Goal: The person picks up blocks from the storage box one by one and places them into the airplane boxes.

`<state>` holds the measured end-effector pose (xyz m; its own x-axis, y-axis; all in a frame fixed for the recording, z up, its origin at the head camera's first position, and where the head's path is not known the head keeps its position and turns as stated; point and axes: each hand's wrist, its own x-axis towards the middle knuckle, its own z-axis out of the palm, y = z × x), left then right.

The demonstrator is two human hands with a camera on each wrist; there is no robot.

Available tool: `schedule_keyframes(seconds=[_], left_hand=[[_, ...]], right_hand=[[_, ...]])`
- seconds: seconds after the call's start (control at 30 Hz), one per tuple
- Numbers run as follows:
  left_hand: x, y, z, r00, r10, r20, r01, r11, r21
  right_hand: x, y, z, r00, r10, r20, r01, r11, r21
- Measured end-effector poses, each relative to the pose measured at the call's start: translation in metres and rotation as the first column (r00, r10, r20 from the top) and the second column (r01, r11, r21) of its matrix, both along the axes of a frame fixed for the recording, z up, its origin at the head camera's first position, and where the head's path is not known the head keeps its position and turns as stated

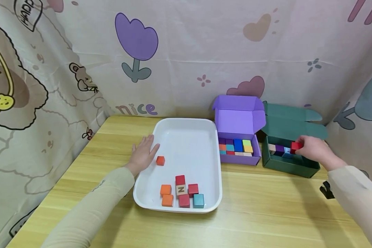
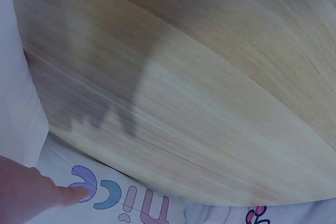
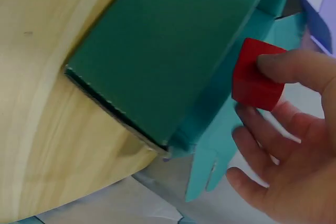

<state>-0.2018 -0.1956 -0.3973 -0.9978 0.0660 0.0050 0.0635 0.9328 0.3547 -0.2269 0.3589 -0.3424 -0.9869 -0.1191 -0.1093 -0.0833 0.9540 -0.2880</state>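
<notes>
My right hand (image 1: 313,150) pinches a red cube (image 3: 257,74) between thumb and fingers at the open green box (image 1: 291,167). Beside that cube in the box, the head view shows a light wooden block (image 1: 271,148), a purple block (image 1: 279,150) and a light blue patterned block (image 1: 287,152). My left hand (image 1: 142,155) rests with straight fingers on the left rim of the white tray (image 1: 189,137). Near its thumb, inside the tray, lies a small orange-red cube (image 1: 160,161). Red, orange, teal and lettered wooden cubes, among them the N cube (image 1: 181,190), cluster at the tray's near end.
An open purple box (image 1: 240,159) filled with colored blocks stands between tray and green box, its lid raised. A small black object (image 1: 327,190) lies by the right sleeve. Patterned cloth (image 1: 186,51) hangs behind the wooden table (image 1: 251,213).
</notes>
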Motion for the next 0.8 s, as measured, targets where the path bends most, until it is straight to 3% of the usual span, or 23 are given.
schedule_keyframes(seconds=[0.23, 0.43, 0.6, 0.8], left_hand=[[0.001, 0.001, 0.001, 1.0, 0.002, 0.004, -0.002, 1.0, 0.008], [0.001, 0.001, 0.002, 1.0, 0.001, -0.003, -0.001, 1.0, 0.014], [0.0, 0.001, 0.002, 1.0, 0.008, 0.008, -0.008, 1.0, 0.013], [0.001, 0.001, 0.002, 1.0, 0.009, 0.009, -0.009, 1.0, 0.008]], right_hand=[[-0.002, 0.006, -0.01, 0.998, -0.055, -0.023, 0.057, 0.996, 0.075], [-0.002, 0.008, -0.02, 0.99, -0.067, -0.124, 0.091, 0.976, 0.198], [-0.002, 0.004, -0.03, 0.978, -0.096, -0.185, 0.137, 0.965, 0.224], [-0.004, -0.001, -0.039, 0.977, -0.096, -0.189, 0.148, 0.947, 0.284]])
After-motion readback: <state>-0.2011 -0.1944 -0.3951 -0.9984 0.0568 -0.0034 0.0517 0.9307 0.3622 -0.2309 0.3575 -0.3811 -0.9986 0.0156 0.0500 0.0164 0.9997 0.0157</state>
